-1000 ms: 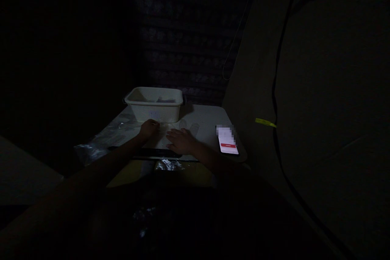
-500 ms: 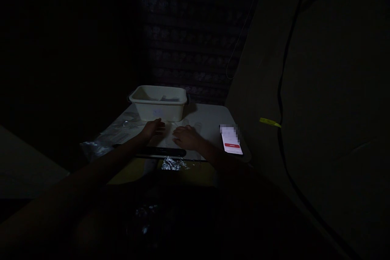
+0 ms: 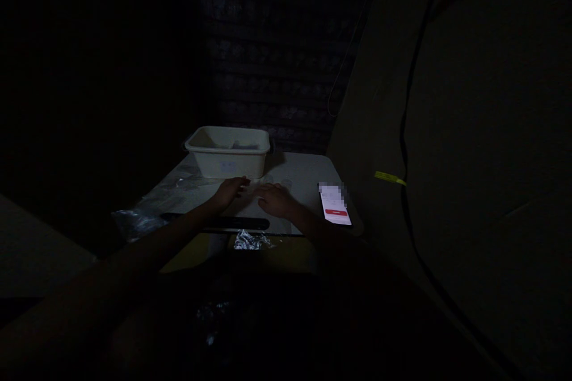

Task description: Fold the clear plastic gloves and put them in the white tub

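In dim light, my left hand (image 3: 230, 191) is over the white table (image 3: 308, 165), just in front of a pale plastic tub (image 3: 230, 162). Its fingers are apart and point to the right. My right hand (image 3: 274, 199) lies close beside it with spread fingers; nothing shows in either hand. Faint clear plastic (image 3: 286, 184) is visible near the right fingers. Between my forearms, a long black bar (image 3: 241, 223) lies along the table's front edge. The tub has dark side handles and something indistinct inside.
A lit phone (image 3: 335, 205) lies at the table's right side. Crumpled clear plastic (image 3: 138, 225) is at the front left, and shiny plastic (image 3: 250, 240) hangs at the front edge. A dark cable (image 3: 404, 131) with a yellow tag (image 3: 389, 177) runs down the right wall.
My left hand has moved slightly right, closer to my right hand. The whole view has shifted a little. Both hands remain open.
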Available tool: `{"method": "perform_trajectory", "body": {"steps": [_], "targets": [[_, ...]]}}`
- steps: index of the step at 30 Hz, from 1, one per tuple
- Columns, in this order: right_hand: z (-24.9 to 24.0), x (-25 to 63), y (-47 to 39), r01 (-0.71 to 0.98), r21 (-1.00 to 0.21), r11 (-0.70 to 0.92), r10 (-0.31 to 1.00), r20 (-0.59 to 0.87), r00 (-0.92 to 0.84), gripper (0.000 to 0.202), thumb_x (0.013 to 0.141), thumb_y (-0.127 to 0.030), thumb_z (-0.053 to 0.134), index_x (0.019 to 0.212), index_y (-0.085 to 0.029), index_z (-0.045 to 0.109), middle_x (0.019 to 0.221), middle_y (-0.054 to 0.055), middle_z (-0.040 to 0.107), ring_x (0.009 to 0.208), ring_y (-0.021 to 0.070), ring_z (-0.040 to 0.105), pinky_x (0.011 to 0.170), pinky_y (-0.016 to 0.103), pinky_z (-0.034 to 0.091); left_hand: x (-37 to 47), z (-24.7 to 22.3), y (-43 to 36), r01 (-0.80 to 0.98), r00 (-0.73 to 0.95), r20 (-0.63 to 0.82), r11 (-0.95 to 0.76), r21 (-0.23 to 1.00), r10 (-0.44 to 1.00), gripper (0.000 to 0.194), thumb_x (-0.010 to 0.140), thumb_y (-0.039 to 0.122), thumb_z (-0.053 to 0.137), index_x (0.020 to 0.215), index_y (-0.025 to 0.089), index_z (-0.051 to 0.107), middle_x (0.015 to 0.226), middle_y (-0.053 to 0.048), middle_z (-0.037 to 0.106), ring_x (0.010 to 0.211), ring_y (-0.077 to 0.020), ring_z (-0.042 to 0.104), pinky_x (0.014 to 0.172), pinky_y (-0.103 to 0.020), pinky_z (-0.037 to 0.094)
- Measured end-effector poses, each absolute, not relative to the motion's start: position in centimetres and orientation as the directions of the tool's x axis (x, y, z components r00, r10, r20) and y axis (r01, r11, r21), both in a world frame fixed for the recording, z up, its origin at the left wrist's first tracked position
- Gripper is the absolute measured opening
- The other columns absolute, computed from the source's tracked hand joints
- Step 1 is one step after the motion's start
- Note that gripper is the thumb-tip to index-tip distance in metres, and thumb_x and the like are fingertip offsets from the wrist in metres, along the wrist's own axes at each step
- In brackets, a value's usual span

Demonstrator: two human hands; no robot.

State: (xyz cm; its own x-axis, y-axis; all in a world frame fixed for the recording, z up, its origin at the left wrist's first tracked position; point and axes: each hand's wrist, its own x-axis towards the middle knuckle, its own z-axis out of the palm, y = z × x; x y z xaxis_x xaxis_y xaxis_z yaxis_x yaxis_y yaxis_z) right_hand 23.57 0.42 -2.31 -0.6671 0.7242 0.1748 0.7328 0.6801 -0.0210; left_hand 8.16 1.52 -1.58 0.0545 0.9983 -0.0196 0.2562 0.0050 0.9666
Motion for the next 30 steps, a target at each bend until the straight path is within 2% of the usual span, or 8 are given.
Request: {"method": "perform_trajectory", "body": {"steps": [7, 10, 13, 15, 19, 21, 25, 30], "targets": [[-2.9, 26.5, 1.6, 0.836, -0.035, 0.548, 0.825, 0.183, -0.534, 0.029, 0.072, -0.020, 0.034, 0.095, -0.022, 0.051, 0.098, 0.002, 0.054, 0.094, 0.0156, 0.044, 0.080, 0.033, 0.031, 9.1, -2.5, 1.4, 0.328, 0.173, 0.008, -0.065, 0.942, 0.985, 0.030, 0.054, 0.036, 0.043, 0.070, 0.012, 0.054, 0.082, -0.009, 0.060, 0.078, -0.0193, 0.054, 0.068, -0.031, 0.040], [-2.8, 26.9, 1.8, 0.863, -0.027, 0.504, 0.851, 0.189, -0.491, 0.029, 0.071, -0.018, 0.034, 0.094, -0.022, 0.052, 0.098, 0.002, 0.054, 0.094, 0.0158, 0.044, 0.080, 0.032, 0.031, 9.1, -2.4, 1.4, 0.378, 0.211, 0.064, -0.141, 0.915, 0.975, 0.033, 0.059, 0.033, 0.039, 0.080, 0.012, 0.052, 0.088, -0.009, 0.058, 0.082, -0.0184, 0.054, 0.068, -0.030, 0.041], [-2.5, 26.7, 1.6, 0.868, -0.007, 0.497, 0.851, 0.203, -0.485, 0.031, 0.072, -0.018, 0.032, 0.097, -0.021, 0.050, 0.101, 0.003, 0.053, 0.094, 0.0159, 0.045, 0.080, 0.033, 0.031, 8.1, -2.8, 1.4, 0.582, 0.242, 0.189, -0.299, 0.756, 0.952, 0.041, 0.068, 0.034, 0.031, 0.096, 0.011, 0.048, 0.100, -0.012, 0.054, 0.091, -0.0184, 0.050, 0.078, -0.033, 0.036], [-2.4, 26.2, 1.2, 0.853, 0.004, 0.521, 0.831, 0.227, -0.508, 0.032, 0.075, -0.019, 0.028, 0.101, -0.019, 0.047, 0.105, 0.004, 0.052, 0.096, 0.0154, 0.044, 0.081, 0.033, 0.030, 7.1, -3.3, 1.1, 0.701, 0.308, 0.226, -0.381, 0.603, 0.924, 0.046, 0.069, 0.036, 0.032, 0.104, 0.010, 0.046, 0.113, -0.014, 0.045, 0.104, -0.0207, 0.039, 0.088, -0.036, 0.025], [-3.0, 24.6, 0.0, 0.816, 0.033, 0.578, 0.789, 0.236, -0.568, 0.039, 0.080, -0.033, 0.022, 0.113, -0.017, 0.037, 0.118, 0.007, 0.041, 0.110, 0.0171, 0.031, 0.087, 0.038, 0.025, 6.0, -4.7, 0.0, 0.851, 0.501, 0.117, -0.512, 0.113, 0.858, 0.051, 0.074, 0.037, 0.029, 0.120, 0.013, 0.030, 0.129, -0.011, 0.021, 0.118, -0.0243, 0.013, 0.090, -0.049, 0.002], [-3.6, 23.8, -0.5, 0.815, 0.035, 0.579, 0.791, 0.216, -0.572, 0.046, 0.080, -0.040, 0.019, 0.118, -0.018, 0.030, 0.125, 0.006, 0.031, 0.116, 0.0192, 0.021, 0.089, 0.043, 0.019, 6.2, -5.1, -0.5, 0.853, 0.521, 0.060, -0.521, -0.009, 0.852, 0.052, 0.077, 0.037, 0.023, 0.122, 0.013, 0.025, 0.130, -0.011, 0.017, 0.119, -0.0244, 0.010, 0.089, -0.050, 0.001], [-4.5, 22.8, -0.6, 0.835, -0.019, 0.550, 0.831, 0.106, -0.546, 0.051, 0.079, -0.045, 0.010, 0.122, -0.021, 0.023, 0.131, 0.005, 0.017, 0.119, 0.0214, 0.009, 0.090, 0.048, 0.013, 6.6, -5.0, -0.8, 0.837, 0.543, 0.018, -0.540, -0.086, 0.839, 0.052, 0.079, 0.038, 0.017, 0.123, 0.011, 0.022, 0.130, -0.012, 0.017, 0.119, -0.0243, 0.010, 0.089, -0.050, 0.002], [-4.9, 23.4, -0.2, 0.845, -0.018, 0.534, 0.843, 0.078, -0.532, 0.057, 0.077, -0.049, 0.008, 0.121, -0.018, 0.026, 0.131, 0.007, 0.016, 0.120, 0.0233, 0.005, 0.090, 0.051, 0.010, 6.2, -5.5, -0.4, 0.835, 0.548, 0.024, -0.546, -0.060, 0.836, 0.052, 0.078, 0.041, 0.019, 0.123, 0.015, 0.023, 0.130, -0.010, 0.016, 0.119, -0.0238, 0.011, 0.089, -0.049, 0.003]]}}
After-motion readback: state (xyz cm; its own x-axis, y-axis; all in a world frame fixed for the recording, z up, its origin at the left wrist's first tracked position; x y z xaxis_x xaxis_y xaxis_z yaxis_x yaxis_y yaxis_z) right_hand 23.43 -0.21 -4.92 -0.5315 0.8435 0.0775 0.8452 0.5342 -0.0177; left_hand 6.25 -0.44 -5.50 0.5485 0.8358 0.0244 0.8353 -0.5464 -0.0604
